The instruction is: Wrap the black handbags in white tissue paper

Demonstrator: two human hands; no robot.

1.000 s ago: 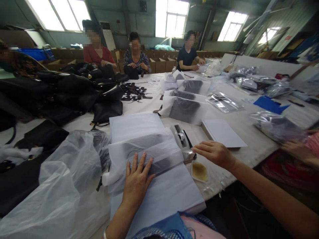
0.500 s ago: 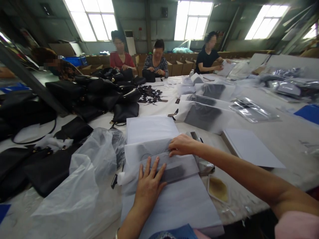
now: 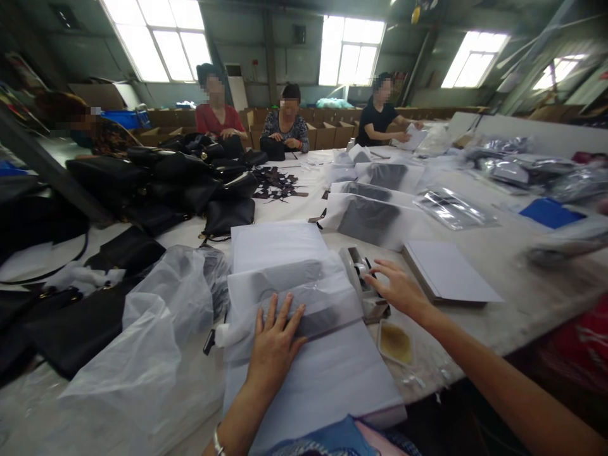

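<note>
My left hand (image 3: 274,342) lies flat with fingers spread on a dark item wrapped in thin white paper (image 3: 327,292). Beneath that bundle is a stack of white sheets (image 3: 323,380). To the right, my right hand (image 3: 396,288) hovers with its fingers apart at a small grey tape dispenser (image 3: 375,309); nothing shows in its grip. A black tag (image 3: 209,342) pokes out at the bundle's left edge. Just below the dispenser sits a clear dish (image 3: 396,342) with a yellowish pad.
Black bags (image 3: 90,316) and a crumpled plastic bag (image 3: 156,316) lie on the left. A block of white boards (image 3: 451,272) is on the right. Ahead are wrapped bags (image 3: 368,218), loose black tags (image 3: 278,183) and several people across the table.
My right hand has let go of the wrapping paper and moved right to the dispenser, its fingers opening. My left hand stays on the bundle. The view has turned slightly right.
</note>
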